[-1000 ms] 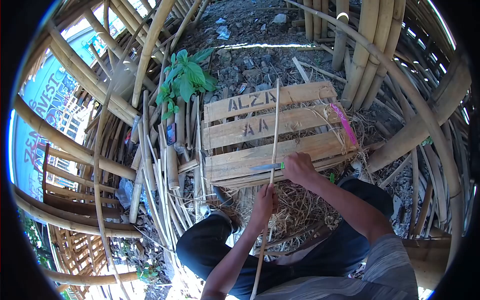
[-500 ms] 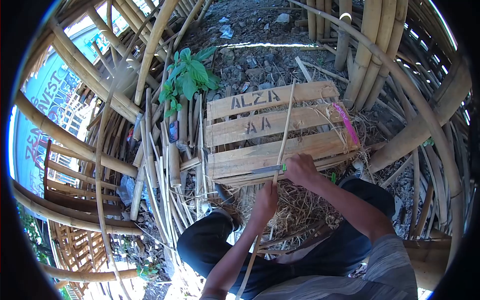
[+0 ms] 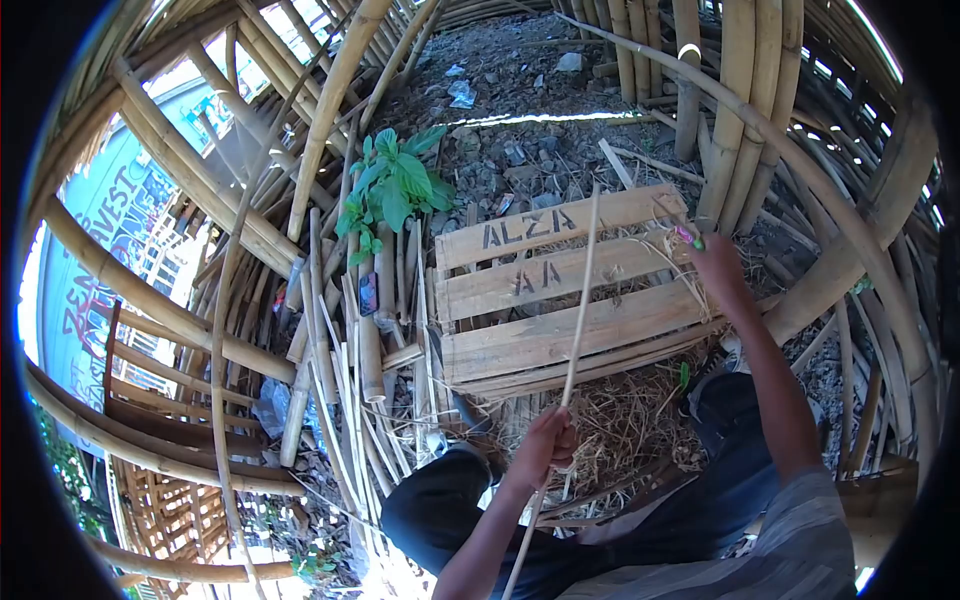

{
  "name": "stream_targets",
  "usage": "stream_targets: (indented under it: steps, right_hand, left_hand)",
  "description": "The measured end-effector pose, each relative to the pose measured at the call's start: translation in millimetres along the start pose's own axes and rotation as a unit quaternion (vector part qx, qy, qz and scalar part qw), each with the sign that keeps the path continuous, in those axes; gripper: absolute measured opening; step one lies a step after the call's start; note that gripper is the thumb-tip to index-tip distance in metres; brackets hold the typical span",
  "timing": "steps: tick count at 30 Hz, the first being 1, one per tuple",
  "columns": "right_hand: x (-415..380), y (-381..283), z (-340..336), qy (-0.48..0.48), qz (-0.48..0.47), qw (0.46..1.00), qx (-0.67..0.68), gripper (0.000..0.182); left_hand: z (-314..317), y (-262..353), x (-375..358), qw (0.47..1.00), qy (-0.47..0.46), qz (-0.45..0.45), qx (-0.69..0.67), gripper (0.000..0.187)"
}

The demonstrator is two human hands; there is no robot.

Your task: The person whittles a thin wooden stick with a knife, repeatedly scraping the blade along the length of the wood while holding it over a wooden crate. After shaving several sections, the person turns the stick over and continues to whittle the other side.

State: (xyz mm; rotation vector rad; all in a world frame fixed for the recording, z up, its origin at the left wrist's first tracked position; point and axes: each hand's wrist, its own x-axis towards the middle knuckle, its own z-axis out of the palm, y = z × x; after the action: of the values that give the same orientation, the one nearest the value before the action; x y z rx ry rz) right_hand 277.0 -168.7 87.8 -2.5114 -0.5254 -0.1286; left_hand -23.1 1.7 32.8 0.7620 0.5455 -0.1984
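My left hand is closed around a long, thin bamboo strip, which runs from my lap up across the slatted wooden crate. At the crate's far right corner is my right hand, its fingers closed on the knife. Only a green bit of its handle shows clearly; the blade is hard to make out against the wood. A pink strip on the crate lies right beside these fingers, mostly covered. Black letters mark the upper slats.
Dry shavings are heaped between my knees and the crate. Loose bamboo slats and a leafy plant are on the left. Thick bamboo poles stand at the right, and a curved pole arches over that side.
My right hand has moved with the knife from the bamboo strip up and right to the crate's far corner. My left hand has shifted lower, still gripping the strip.
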Motion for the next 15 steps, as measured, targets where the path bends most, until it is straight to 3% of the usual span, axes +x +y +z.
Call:
stream_targets:
  steps: [6,11,13,15]
  right_hand:
    - [-67,-34,26,-0.247,-0.159,0.954,0.059,0.016]
    - [-106,-60,73,-0.293,-0.253,0.92,0.055,0.023]
    - [-121,-67,82,-0.316,-0.312,0.896,-0.01,0.022]
    - [-134,-63,96,-0.3,-0.307,0.903,-0.024,0.02]
  left_hand:
    - [-15,-2,11,0.995,0.033,0.088,-0.019,0.023]
    - [-3,-16,21,0.993,0.058,0.09,0.041,0.021]
    - [4,-20,22,0.988,0.08,0.102,0.084,0.02]
    - [8,-22,22,0.988,0.09,0.077,0.101,0.02]
